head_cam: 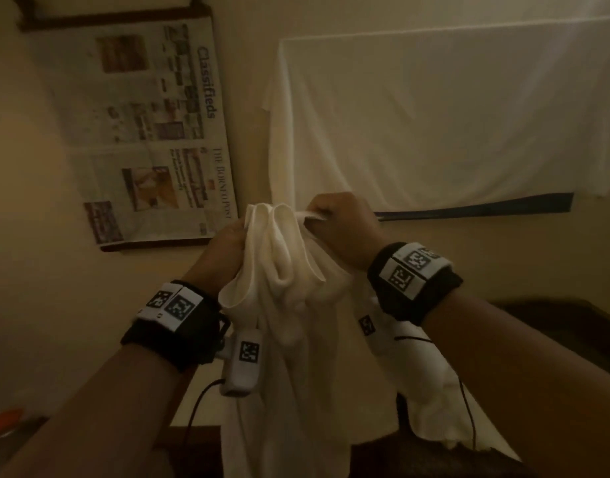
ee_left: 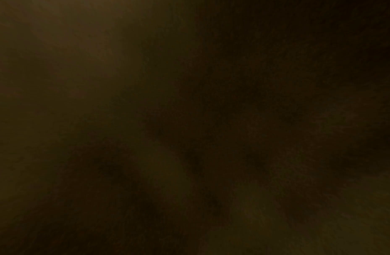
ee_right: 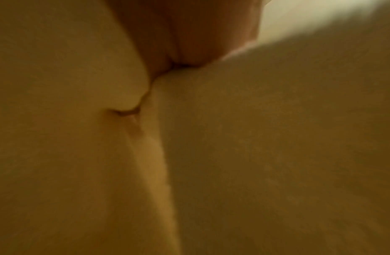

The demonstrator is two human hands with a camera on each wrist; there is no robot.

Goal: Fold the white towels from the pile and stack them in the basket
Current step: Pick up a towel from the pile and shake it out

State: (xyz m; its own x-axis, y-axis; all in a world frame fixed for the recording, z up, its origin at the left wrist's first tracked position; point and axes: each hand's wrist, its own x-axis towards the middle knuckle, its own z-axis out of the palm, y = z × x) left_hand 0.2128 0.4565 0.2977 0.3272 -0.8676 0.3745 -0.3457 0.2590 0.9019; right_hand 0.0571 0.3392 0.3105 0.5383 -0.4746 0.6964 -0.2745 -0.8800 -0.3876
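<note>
A white towel (head_cam: 289,305) hangs bunched in front of me, held up in the air by both hands. My left hand (head_cam: 227,243) grips its gathered top edge from the left. My right hand (head_cam: 338,222) pinches a corner of the same top edge just to the right. The cloth falls in long folds between my forearms and out of the bottom of the head view. The right wrist view is filled with towel fabric (ee_right: 276,155) pressed close, with part of my hand (ee_right: 189,34) at the top. The left wrist view is dark and shows nothing. No basket is in view.
A newspaper sheet (head_cam: 151,132) hangs on the wall at the left. A large white cloth (head_cam: 451,115) with a dark lower edge hangs on the wall at the right. Dark wooden furniture (head_cam: 555,326) sits low at the right. Sensor cables dangle from my wrists.
</note>
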